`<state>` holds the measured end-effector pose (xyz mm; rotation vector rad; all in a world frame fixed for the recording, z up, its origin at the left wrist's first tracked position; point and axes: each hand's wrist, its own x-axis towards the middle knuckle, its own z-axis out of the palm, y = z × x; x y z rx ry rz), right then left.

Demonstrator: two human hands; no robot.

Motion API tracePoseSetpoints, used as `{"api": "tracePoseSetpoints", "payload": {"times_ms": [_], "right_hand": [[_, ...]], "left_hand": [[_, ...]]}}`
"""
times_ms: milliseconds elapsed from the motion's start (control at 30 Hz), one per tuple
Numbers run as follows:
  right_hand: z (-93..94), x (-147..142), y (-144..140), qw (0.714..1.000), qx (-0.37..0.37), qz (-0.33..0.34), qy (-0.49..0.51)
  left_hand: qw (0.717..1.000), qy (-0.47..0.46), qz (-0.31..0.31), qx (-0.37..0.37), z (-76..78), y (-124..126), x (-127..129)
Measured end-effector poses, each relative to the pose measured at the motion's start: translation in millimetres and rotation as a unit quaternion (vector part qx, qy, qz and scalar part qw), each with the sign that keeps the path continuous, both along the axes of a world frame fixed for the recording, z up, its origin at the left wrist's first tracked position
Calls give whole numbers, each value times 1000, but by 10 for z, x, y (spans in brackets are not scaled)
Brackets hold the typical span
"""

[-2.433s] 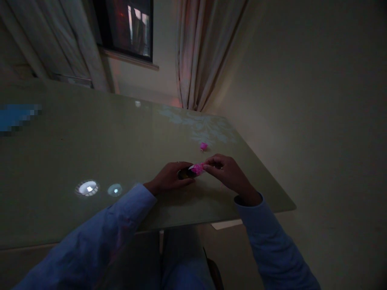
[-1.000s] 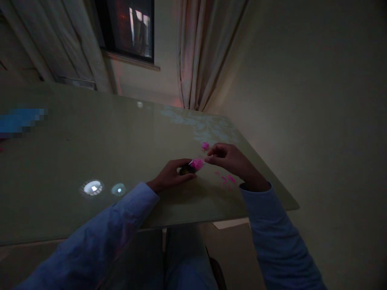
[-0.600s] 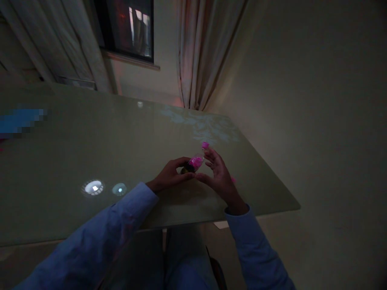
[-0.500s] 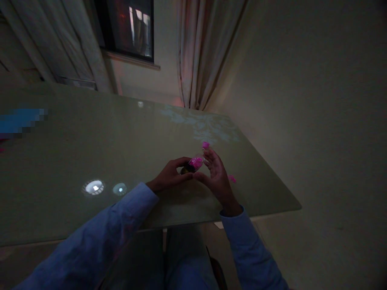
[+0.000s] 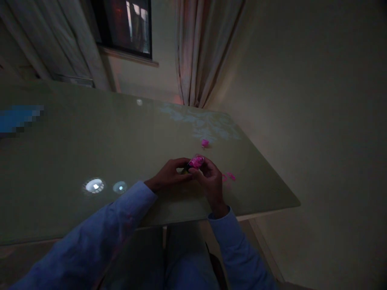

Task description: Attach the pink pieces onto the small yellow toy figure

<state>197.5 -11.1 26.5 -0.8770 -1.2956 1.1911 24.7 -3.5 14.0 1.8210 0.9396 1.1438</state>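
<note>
A small clear container [image 5: 197, 161] with bright pink contents and a dark lower end lies tilted between my hands, over the near right part of the table. My left hand [image 5: 173, 173] is closed around its dark end, thumb below and fingers above. Around the pink end, my right hand [image 5: 211, 177] is closed with thumb and fingertips. A small pink cap-like piece [image 5: 204, 143] sits on the table just beyond my hands. Beside my right hand lie loose pink bits [image 5: 231, 176], too small to name. The fingers hide part of the container.
The glossy table [image 5: 127, 141] has its right edge near a plain wall [image 5: 302, 121]. At the far left is a blurred blue thing [image 5: 19, 118]. Curtains [image 5: 193, 52] and a window [image 5: 133, 28] stand behind the table. Bright lamp reflections show on the tabletop.
My right hand has moved left and closed on the pink end of the container. The pink cap-like piece, earlier at my right fingertips, now stands apart from them. More pink bits show beside that hand.
</note>
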Motion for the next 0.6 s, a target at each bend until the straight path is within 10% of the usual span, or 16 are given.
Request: {"api": "tracePoseSetpoints", "payload": {"times_ms": [600], "right_hand": [[-108,118,-111,993,100,55,-16]], "left_hand": [[993,-83,55,-68,73,-19,-126]]}}
